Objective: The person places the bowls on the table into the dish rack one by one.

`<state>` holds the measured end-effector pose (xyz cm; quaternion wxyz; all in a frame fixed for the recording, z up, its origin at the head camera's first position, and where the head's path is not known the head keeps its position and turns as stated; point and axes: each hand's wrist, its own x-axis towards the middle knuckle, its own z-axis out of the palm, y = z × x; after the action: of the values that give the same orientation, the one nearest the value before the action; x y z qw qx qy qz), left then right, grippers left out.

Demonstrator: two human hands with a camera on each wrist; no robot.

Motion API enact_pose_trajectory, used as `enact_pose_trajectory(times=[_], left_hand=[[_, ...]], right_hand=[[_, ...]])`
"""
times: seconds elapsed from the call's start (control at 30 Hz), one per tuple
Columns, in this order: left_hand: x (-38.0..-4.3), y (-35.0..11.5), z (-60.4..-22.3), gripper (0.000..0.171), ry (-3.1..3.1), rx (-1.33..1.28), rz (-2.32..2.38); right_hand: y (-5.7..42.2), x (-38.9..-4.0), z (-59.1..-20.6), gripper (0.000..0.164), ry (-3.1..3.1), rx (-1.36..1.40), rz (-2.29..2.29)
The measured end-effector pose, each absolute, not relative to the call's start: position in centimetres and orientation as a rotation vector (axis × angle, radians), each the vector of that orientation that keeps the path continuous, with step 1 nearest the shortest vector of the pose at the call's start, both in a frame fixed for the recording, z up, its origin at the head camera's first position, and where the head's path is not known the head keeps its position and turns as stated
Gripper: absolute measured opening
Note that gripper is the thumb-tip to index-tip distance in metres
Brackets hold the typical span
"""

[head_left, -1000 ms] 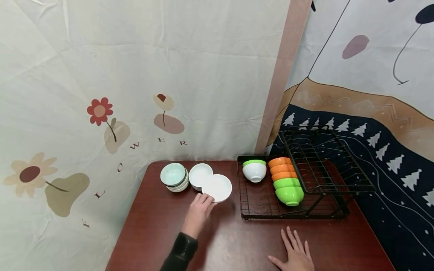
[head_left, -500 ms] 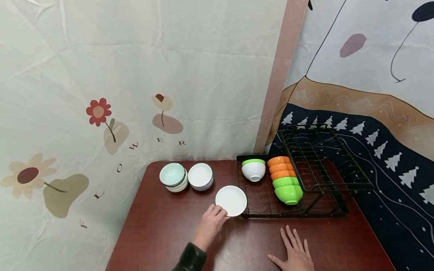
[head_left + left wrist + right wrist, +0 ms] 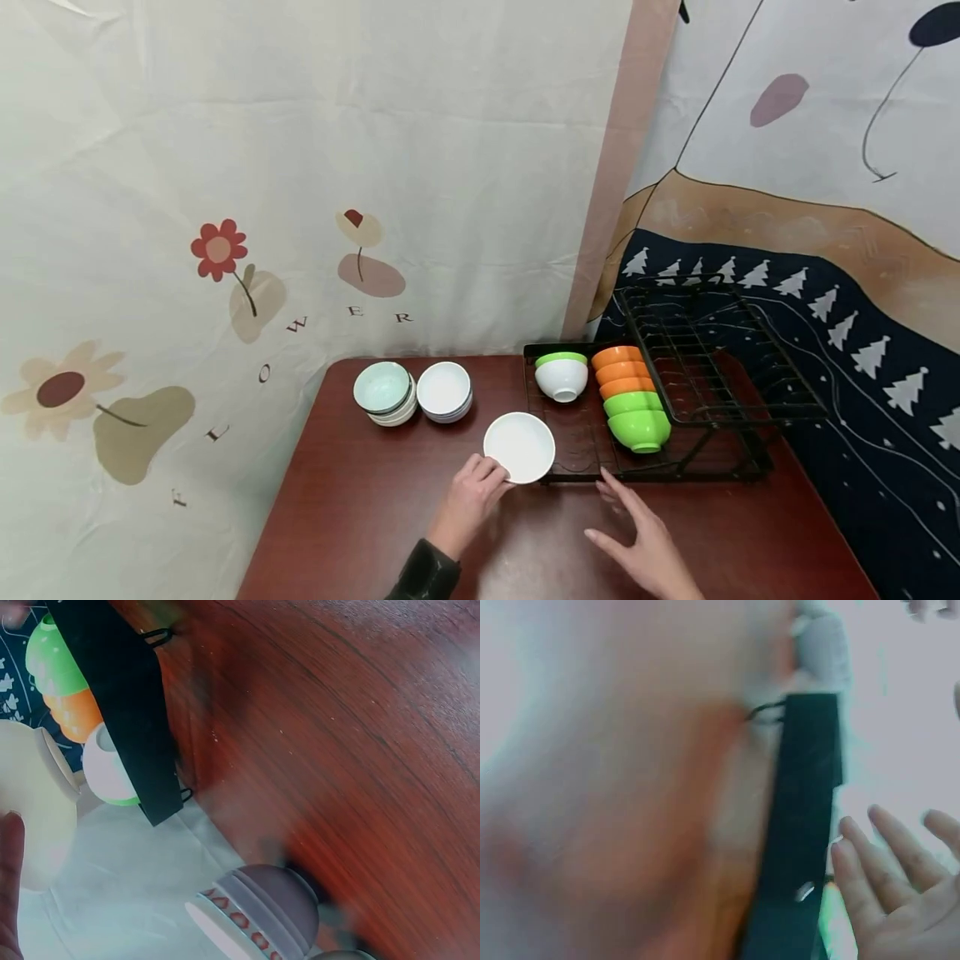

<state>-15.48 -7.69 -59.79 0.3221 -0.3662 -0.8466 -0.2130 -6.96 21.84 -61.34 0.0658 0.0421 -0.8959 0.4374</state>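
My left hand [image 3: 468, 502] pinches the near rim of a white bowl [image 3: 520, 447], holding it just left of the black dish rack [image 3: 652, 477]. In the left wrist view the thumb [image 3: 11, 862] lies against the side of this cream-looking bowl [image 3: 41, 810]. To the right, my right hand [image 3: 641, 542] is raised in front of the rack with fingers extended and nothing in it; the right wrist view shows its spread fingers [image 3: 892, 870] beside the rack's black edge [image 3: 799, 825]. Behind the left hand stands a stack of white bowls [image 3: 444, 389].
A stack topped by a pale green bowl [image 3: 382, 387] stands at the back left. Inside the rack are a white bowl [image 3: 562, 382] with a green one, and a row of orange bowls [image 3: 624, 372] and green bowls [image 3: 640, 430]. An upper wire shelf [image 3: 720, 358] overhangs the right side.
My left hand has carried the white bowl from the white stack rightward and nearer, up to the rack. My right hand has lifted off the table and moved toward the rack and bowl.
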Motion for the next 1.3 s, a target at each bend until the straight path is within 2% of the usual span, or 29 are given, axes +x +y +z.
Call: enact_pose_trajectory(times=[0.13, 0.27, 0.43, 0.63, 0.87, 0.93, 1.13, 1.3], left_hand=[[-15.3, -7.4, -59.6, 0.019, -2.215, -1.016, -0.562], [-14.9, -6.9, -59.5, 0.019, -2.212, -1.098, -0.539], [-14.5, -6.6, -59.6, 0.017, -2.195, -1.150, -0.564], [-14.7, -6.8, -59.5, 0.017, -2.155, -1.165, -0.594], [-14.6, -6.9, -59.2, 0.013, -2.209, -1.166, -0.585], [-14.6, -7.0, -59.1, 0.020, -2.214, -1.156, -0.605], [-14.9, -8.4, -60.0, 0.065, -2.293, -1.051, -0.635], [-15.0, -11.8, -62.0, 0.077, -2.518, -0.824, -0.521]], right_hand=[[20.3, -9.9, -60.5, 0.121, -2.439, 0.386, 1.726], [18.9, -12.3, -60.3, 0.134, -2.430, 0.464, 1.984], [17.6, -13.6, -60.6, 0.132, -2.515, 0.415, 1.916], [17.0, -13.6, -60.8, 0.120, -2.536, 0.320, 1.816], [16.9, -13.7, -60.8, 0.117, -2.539, 0.298, 1.675], [17.0, -13.8, -60.7, 0.116, -2.534, 0.268, 1.648], [18.0, -13.8, -60.3, 0.111, -2.514, 0.144, 1.647], [19.3, -13.8, -59.6, 0.111, -2.509, 0.044, 1.664]])
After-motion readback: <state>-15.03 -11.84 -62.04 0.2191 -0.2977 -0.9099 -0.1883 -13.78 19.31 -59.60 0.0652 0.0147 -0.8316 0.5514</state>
